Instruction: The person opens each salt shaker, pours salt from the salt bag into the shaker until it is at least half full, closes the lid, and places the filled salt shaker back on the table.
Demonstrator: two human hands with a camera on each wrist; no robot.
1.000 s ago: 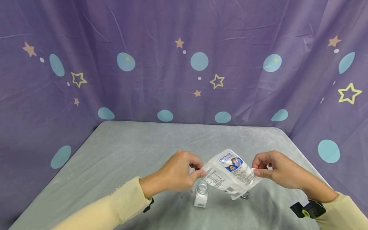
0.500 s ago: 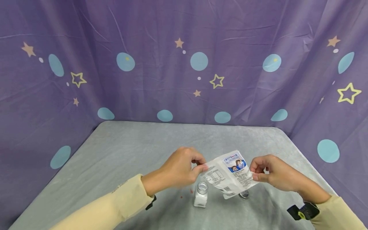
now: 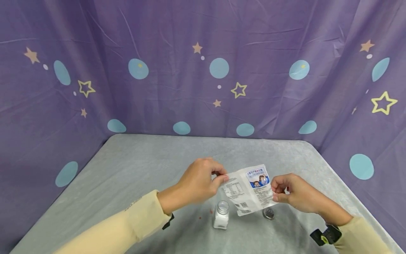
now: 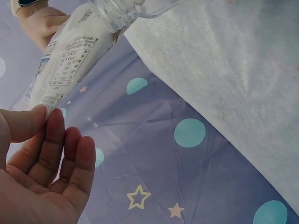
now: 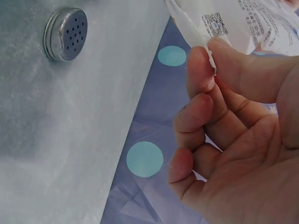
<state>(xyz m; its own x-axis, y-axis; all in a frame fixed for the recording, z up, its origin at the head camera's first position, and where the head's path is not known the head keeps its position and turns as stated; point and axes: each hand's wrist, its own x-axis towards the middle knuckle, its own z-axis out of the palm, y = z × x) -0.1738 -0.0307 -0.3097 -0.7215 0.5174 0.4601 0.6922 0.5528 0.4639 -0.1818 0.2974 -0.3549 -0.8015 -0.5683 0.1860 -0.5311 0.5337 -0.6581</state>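
A white printed packet with a blue picture label is stretched between both hands. My left hand pinches one corner of it between thumb and fingers. At the opposite side my right hand pinches the packet's edge, seen closely in the right wrist view, where the edge looks cut or torn. Below the packet's left part a small glass jar stands upright and uncapped, filled partway with something white. A perforated metal shaker lid lies on the table to the jar's right, holes visible. What the packet contains is hidden.
The table has a grey cloth cover. Small reddish specks lie left of the jar. A purple curtain with stars and dots encloses the table's back and sides.
My right hand has moved left and slightly down, while the left hand has risen a little. The packet has shifted left and turned, uncovering more of the lid. The jar has stayed put.
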